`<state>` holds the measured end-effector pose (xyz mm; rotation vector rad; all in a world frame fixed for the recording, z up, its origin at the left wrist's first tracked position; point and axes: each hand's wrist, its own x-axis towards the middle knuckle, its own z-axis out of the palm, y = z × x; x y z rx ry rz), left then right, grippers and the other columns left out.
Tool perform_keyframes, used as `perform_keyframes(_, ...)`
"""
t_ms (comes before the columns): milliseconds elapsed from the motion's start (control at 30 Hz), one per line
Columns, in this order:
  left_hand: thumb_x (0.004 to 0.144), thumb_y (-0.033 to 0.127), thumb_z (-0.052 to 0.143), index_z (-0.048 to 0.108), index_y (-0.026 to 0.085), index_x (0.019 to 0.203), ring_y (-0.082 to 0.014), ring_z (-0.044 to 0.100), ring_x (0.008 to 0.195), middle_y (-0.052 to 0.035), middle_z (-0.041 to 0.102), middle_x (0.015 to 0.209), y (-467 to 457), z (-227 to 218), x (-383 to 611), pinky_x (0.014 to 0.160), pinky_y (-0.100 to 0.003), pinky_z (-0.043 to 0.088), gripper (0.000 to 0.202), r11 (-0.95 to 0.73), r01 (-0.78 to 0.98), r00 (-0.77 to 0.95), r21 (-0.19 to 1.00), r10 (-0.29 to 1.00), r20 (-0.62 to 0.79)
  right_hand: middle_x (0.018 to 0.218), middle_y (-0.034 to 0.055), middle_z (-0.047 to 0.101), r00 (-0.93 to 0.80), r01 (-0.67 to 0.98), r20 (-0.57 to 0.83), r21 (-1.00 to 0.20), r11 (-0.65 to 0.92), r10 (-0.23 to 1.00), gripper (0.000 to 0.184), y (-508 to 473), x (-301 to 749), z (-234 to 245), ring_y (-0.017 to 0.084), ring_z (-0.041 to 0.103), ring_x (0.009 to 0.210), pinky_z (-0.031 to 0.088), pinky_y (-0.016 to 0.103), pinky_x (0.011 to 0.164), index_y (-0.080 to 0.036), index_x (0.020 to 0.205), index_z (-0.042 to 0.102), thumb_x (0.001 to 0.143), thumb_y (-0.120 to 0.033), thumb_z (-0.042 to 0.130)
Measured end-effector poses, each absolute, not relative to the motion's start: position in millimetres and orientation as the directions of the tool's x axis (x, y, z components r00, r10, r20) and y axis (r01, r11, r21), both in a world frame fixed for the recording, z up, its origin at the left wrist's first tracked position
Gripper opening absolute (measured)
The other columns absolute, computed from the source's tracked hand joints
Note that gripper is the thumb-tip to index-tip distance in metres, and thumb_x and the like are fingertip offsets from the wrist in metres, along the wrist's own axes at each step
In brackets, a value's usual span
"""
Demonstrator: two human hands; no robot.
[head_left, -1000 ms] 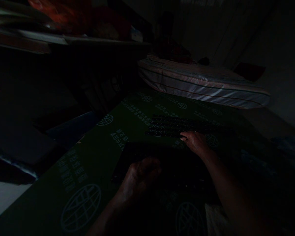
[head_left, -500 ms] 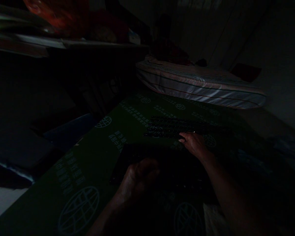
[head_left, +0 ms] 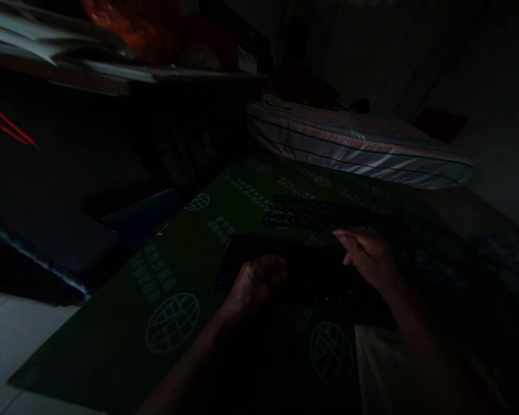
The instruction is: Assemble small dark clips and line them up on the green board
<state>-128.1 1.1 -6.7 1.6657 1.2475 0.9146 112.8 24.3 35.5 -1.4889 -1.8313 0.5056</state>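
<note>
The room is very dark. A dark flat slab (head_left: 315, 276) lies on a green sheet (head_left: 173, 288) printed with pale globe marks and text. My left hand (head_left: 253, 282) rests on the slab's left part with its fingers curled down onto it. My right hand (head_left: 369, 259) hovers over the slab's far right corner, fingers drawn together in a pinch; what they hold is too small and dim to name. Just beyond it, a patch of several small dark pieces (head_left: 315, 213) lies on the sheet.
A striped mattress (head_left: 354, 144) lies on the floor behind the sheet. A cluttered shelf (head_left: 112, 78) runs along the upper left, with a blue-edged object (head_left: 142, 213) below it. Pale floor (head_left: 8, 334) shows at the lower left.
My right hand has drawn back from the patch of small pieces toward me and sits over the slab's corner. The left hand keeps its place; the camera has shifted slightly.
</note>
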Motion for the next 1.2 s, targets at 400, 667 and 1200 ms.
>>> perform_keyframes(400, 0.077, 0.026, 0.056, 0.063, 0.017, 0.087, -0.0156, 0.062, 0.072, -0.0017, 0.068, 0.080, 2, -8, -128, 0.063, -0.024, 0.049, 0.016, -0.185, 0.327, 0.248, 0.927, 0.963, 0.105, 0.075, 0.0068, 0.069, -0.240, 0.240, -0.010, -0.969, 0.050, 0.971, 0.048, -6, 68, 24, 0.009, 0.054, 0.039, 0.040, 0.022, 0.040, -0.015, 0.097, 0.066, 0.077, -0.056, 0.053)
perform_keyframes(667, 0.076, 0.023, 0.055, 0.063, 0.016, 0.086, -0.0147, 0.061, 0.072, -0.0008, 0.066, 0.079, 2, -11, -126, 0.064, -0.023, 0.048, 0.015, -0.169, 0.249, 0.252, 0.954, 0.962, 0.105, 0.066, 0.0047, 0.068, -0.267, 0.233, -0.113, -0.971, -0.049, 0.957, 0.044, 2, 54, 18, 0.008, 0.053, 0.034, 0.038, 0.018, 0.036, -0.014, 0.088, 0.067, 0.072, -0.053, 0.059)
perform_keyframes(1200, 0.076, 0.022, 0.054, 0.063, 0.016, 0.082, -0.0170, 0.062, 0.074, -0.0026, 0.065, 0.079, 1, -7, -126, 0.063, -0.023, 0.048, 0.012, -0.241, 0.305, 0.267, 0.921, 0.950, 0.160, 0.056, -0.0009, 0.061, -0.433, 0.393, -0.077, -0.913, 0.111, 0.898, 0.033, 12, 46, 13, 0.005, 0.048, 0.032, 0.033, 0.017, 0.036, -0.015, 0.078, 0.068, 0.077, -0.045, 0.057)
